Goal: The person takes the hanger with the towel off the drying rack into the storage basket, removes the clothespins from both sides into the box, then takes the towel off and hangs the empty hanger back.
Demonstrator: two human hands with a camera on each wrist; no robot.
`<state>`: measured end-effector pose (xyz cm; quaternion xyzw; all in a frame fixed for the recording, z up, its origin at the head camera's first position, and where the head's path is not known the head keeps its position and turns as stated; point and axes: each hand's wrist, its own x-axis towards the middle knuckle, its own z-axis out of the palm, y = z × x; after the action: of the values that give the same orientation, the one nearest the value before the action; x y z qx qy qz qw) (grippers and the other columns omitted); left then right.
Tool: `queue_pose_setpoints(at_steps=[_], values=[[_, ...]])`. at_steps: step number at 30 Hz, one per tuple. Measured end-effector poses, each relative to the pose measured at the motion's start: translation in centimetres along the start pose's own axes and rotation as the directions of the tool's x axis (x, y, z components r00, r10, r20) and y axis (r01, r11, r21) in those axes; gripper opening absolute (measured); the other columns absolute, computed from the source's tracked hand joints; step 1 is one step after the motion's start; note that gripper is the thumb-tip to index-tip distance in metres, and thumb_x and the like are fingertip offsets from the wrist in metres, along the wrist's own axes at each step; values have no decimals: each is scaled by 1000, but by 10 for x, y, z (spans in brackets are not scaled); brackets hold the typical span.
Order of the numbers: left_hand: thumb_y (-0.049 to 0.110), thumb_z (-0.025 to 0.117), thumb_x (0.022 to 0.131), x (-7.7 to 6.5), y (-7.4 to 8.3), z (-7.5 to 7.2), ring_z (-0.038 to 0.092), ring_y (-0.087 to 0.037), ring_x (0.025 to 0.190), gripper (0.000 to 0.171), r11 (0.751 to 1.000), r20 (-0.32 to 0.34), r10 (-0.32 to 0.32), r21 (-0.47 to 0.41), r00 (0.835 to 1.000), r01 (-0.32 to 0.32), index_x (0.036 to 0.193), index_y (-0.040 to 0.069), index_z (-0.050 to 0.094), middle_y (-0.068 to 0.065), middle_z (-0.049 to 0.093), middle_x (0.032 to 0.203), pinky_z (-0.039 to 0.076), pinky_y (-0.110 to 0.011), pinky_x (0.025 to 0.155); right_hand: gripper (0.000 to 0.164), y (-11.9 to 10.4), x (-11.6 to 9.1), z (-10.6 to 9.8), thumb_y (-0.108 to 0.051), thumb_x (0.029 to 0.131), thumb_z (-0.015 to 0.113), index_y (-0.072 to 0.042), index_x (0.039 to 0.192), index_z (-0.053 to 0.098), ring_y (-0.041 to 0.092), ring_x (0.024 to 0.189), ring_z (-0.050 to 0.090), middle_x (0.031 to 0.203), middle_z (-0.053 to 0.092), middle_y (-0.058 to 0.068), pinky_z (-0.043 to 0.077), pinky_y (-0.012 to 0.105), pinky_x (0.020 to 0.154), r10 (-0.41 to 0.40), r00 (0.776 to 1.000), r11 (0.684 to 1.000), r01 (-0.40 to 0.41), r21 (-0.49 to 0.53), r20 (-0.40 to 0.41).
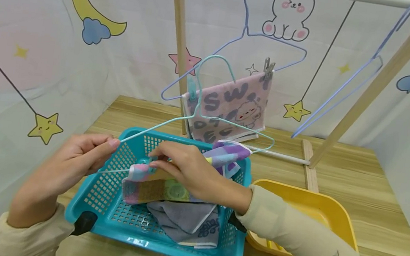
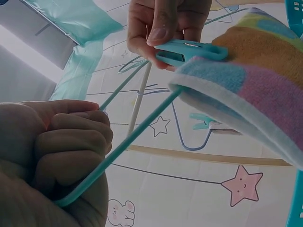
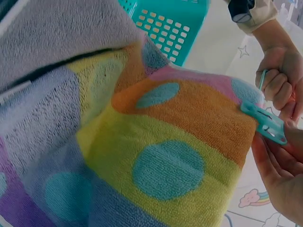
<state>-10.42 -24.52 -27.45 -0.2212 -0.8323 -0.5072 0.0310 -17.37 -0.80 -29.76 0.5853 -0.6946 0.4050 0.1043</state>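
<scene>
My left hand (image 1: 87,158) grips one end of a mint-green wire hanger (image 2: 142,126), its fingers curled round the wire. A multicoloured towel (image 3: 170,165) with orange, yellow and purple patches and blue dots is draped over the hanger's lower bar. At the towel's near corner, my right hand (image 1: 188,168) pinches a teal clothespin (image 2: 189,51) between thumb and fingers. In the left wrist view the clothespin lies over the towel's folded edge, close to the bar. Towel and hanger are held above a teal basket (image 1: 137,241), which has a grey towel (image 1: 182,219) in it.
Behind stands a wooden rack (image 1: 384,77) with a pale top rail. On a purple-blue hanger (image 1: 273,40) there, a pink towel (image 1: 227,105) is clipped; another purple-blue hanger (image 1: 337,97) hangs at the right. A yellow tray (image 1: 293,188) sits right of the basket.
</scene>
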Motion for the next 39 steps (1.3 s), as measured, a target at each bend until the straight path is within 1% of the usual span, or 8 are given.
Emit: queue_pose_setpoints(at_steps=[3,7,13,16,19,22,30,39], values=[[8,38,99,1,-1,0,30,-16,44,34,1000,-5,5,0,1000,-5,66,9,40,-1,28,53,26,-27,38,5,1,-2,-2,-6,90,57,-4,94,61,1,84,56,89,63,0,43,13,74,-7,999,1000,6,-10,-47],[8,38,99,1,-2,0,29,-16,44,35,1000,-11,-1,-4,1000,1,65,9,39,-1,27,52,26,-28,38,6,2,-6,-6,-6,90,57,-6,93,62,1,85,56,88,63,-1,44,15,77,5,996,1000,-3,24,-84],[10,37,100,0,0,0,29,-17,43,36,999,-13,-32,-9,999,32,64,9,37,0,27,52,26,-29,37,10,2,-11,-17,-7,90,57,-4,98,62,1,89,56,92,63,-1,45,19,79,40,995,999,-37,30,-90],[9,37,100,0,0,-1,28,-16,43,35,1000,-11,-23,-11,1000,23,65,8,37,0,26,52,26,-29,37,18,2,-16,-23,-10,89,59,-3,106,59,4,91,57,97,62,1,45,19,80,69,995,997,-68,23,-73],[8,37,100,0,0,-1,28,-16,43,35,1000,-11,-15,-12,1000,15,65,9,38,0,26,52,26,-28,38,26,5,-24,-28,-12,88,62,-3,112,57,7,92,58,100,61,2,46,20,81,104,993,994,-102,35,-56],[7,37,99,0,-2,-1,28,-16,43,34,1000,-8,-3,-13,1000,3,65,9,38,-1,27,52,25,-28,38,28,9,-33,-33,-13,88,62,-4,114,56,9,92,59,102,61,2,47,23,81,136,989,990,-134,42,-56],[5,37,99,0,-5,-1,27,-15,42,34,1000,-2,15,-14,1000,-15,66,8,39,-1,26,52,25,-27,37,28,22,-60,-43,-13,84,67,-7,111,60,12,81,60,95,63,2,50,29,70,176,979,984,-176,9,-99],[9,36,100,1,-2,0,28,-16,43,35,1000,-11,-31,-1,999,31,65,8,38,0,27,52,25,-28,37,29,28,-87,-58,-17,83,68,-11,110,61,8,77,55,95,62,-2,47,21,68,216,969,971,-226,-81,-117]])
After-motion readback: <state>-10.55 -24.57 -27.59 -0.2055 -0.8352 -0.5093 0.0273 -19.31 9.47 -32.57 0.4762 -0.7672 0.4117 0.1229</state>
